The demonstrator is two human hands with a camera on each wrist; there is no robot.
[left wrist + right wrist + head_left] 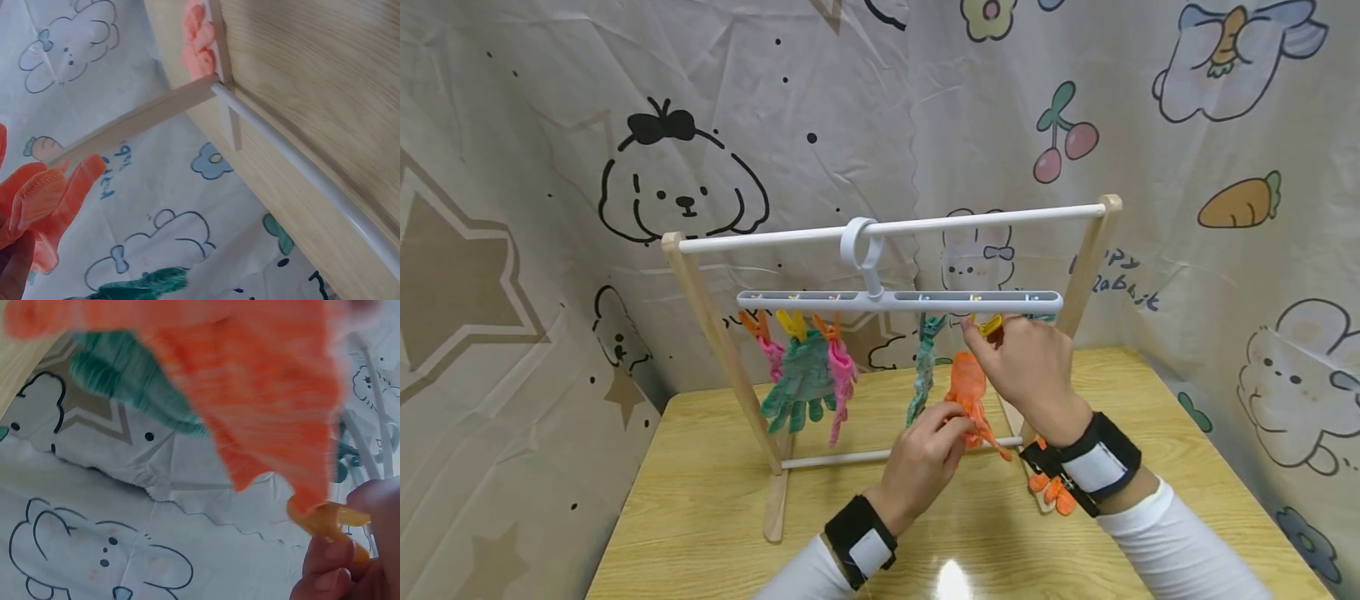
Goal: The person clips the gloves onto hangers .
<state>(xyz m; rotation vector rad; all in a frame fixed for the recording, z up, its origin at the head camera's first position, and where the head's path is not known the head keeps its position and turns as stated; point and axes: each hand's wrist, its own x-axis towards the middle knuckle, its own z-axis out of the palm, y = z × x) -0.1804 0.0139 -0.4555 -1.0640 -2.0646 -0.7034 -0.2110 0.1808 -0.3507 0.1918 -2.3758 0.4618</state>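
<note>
An orange knitted glove (967, 379) hangs below the right half of a white clip hanger (898, 301). My left hand (925, 458) pinches the glove's fingers from below; its thumb lies against the orange knit in the left wrist view. At the hanger, my right hand (1033, 367) squeezes a yellow clip (331, 525) between thumb and fingers. The glove's edge (309, 494) meets the clip's mouth in the right wrist view. Just left of it, a green glove (923, 375) hangs from a dark green clip (933, 323). My right hand hides part of the hanger's right end.
The hanger hooks over the white top bar (760, 239) of a wooden-legged rack. On its left half, orange and yellow clips hold a larger green glove (805, 379) and pink gloves (842, 375). Another orange glove (1060, 496) lies on the wooden table (700, 500) by the rack's right foot.
</note>
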